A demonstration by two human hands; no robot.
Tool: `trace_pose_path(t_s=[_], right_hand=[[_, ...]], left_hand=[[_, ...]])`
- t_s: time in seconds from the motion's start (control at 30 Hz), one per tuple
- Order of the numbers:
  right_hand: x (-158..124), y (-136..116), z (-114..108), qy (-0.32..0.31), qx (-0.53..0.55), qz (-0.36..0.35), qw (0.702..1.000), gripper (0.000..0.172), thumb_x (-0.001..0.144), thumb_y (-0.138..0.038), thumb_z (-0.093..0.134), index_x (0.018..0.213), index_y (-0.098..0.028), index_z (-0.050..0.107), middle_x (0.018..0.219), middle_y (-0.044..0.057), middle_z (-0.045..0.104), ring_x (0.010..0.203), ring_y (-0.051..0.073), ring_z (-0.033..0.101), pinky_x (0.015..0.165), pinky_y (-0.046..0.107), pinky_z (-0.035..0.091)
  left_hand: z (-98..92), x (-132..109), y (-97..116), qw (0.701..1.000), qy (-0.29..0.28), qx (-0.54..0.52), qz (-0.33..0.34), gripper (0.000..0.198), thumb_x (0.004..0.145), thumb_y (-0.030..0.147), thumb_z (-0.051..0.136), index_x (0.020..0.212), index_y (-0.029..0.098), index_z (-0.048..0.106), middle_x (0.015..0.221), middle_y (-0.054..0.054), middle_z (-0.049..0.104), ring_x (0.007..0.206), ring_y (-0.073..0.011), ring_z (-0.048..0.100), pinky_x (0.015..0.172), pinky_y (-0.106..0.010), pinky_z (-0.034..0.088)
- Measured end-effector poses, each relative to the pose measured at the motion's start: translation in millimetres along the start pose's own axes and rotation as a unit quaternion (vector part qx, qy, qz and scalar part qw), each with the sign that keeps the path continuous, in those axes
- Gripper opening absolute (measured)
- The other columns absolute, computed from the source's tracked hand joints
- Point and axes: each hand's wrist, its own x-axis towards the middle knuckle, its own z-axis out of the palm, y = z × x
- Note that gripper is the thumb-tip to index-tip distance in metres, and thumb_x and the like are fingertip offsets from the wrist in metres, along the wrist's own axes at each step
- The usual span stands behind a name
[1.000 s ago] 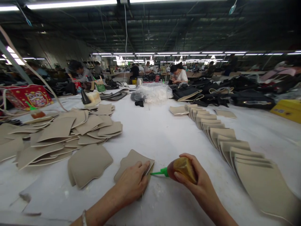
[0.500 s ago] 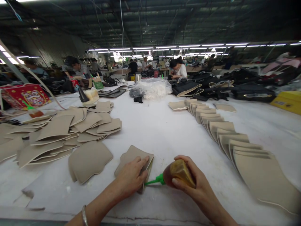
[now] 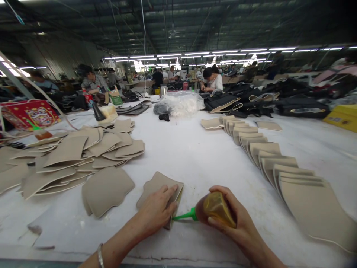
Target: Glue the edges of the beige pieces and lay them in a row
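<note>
My left hand (image 3: 157, 208) presses on a beige, leather-like panel (image 3: 156, 182) lying on the table, its fingers over the right edge and its thumb beside it. Along that edge a yellowish underside shows. In my right hand (image 3: 240, 219) is a squeeze bottle (image 3: 216, 209) of amber liquid, tilted on its side. Its green nozzle points left, with the tip at the panel's lower right edge, close to my left thumb. Left of my hands lie two overlapping beige panels (image 3: 108, 190).
A loose heap of beige panels (image 3: 67, 150) covers the left side. On the right, an overlapping row of panels (image 3: 304, 190) runs away from me. Another glue bottle (image 3: 43, 134), a plastic bag (image 3: 181, 104) and black bags (image 3: 301, 108) stand farther back. Co-workers sit beyond.
The bottle and my right hand have shifted very slightly right, with the nozzle tip still at the panel's edge. My left hand stays on the panel.
</note>
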Motion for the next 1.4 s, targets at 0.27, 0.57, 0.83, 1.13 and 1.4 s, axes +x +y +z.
trace_pose_path(t_s=[0.27,0.57,0.83,1.13,1.4], right_hand=[[7.7,2.4,-7.0,0.047,-0.043,-0.008,0.998,0.046,0.077,-0.039,0.069,0.115,-0.027,0.046,0.101,0.000,0.056,0.085,0.018,0.057,0.076,0.024,0.046],[9.4,5.6,-6.0,0.061,-0.061,-0.019,0.996,0.046,0.078,-0.039,0.068,0.115,-0.026,0.045,0.100,0.000,0.055,0.084,0.017,0.056,0.073,0.024,0.046],[14.3,5.5,-5.7,0.025,-0.044,-0.020,0.999,0.046,0.078,-0.041,0.068,0.115,-0.027,0.043,0.103,0.000,0.054,0.088,0.017,0.056,0.077,0.023,0.045],[-4.1,6.1,4.8,-0.022,0.029,0.020,0.999,0.051,0.075,-0.039,0.071,0.117,-0.025,0.045,0.103,0.002,0.057,0.089,0.020,0.057,0.075,0.025,0.047],[4.3,-0.1,-12.4,0.149,0.452,0.208,0.854,0.045,0.070,-0.035,0.076,0.110,-0.019,0.060,0.108,0.008,0.065,0.096,0.025,0.062,0.077,0.034,0.054]], left_hand=[[-0.2,2.5,1.8,1.000,-0.006,-0.001,-0.006,0.049,0.089,0.030,0.033,0.137,0.023,0.041,0.108,-0.006,0.056,0.096,-0.0198,0.058,0.087,-0.029,0.041],[-0.3,5.8,-1.2,1.000,-0.012,-0.017,-0.005,0.050,0.090,0.030,0.031,0.138,0.021,0.039,0.109,-0.008,0.056,0.097,-0.0213,0.057,0.089,-0.031,0.041],[0.6,4.3,-2.3,0.999,-0.013,-0.032,-0.005,0.050,0.089,0.028,0.033,0.138,0.022,0.040,0.110,-0.008,0.056,0.099,-0.0215,0.056,0.091,-0.031,0.040],[2.6,6.9,-5.2,0.999,-0.004,-0.042,-0.008,0.052,0.087,0.027,0.035,0.138,0.020,0.040,0.111,-0.008,0.055,0.100,-0.0229,0.056,0.090,-0.032,0.039],[-3.0,5.2,-6.6,0.994,0.035,-0.104,-0.024,0.045,0.086,0.033,0.039,0.125,0.018,0.053,0.102,-0.007,0.059,0.093,-0.0201,0.056,0.086,-0.029,0.041]])
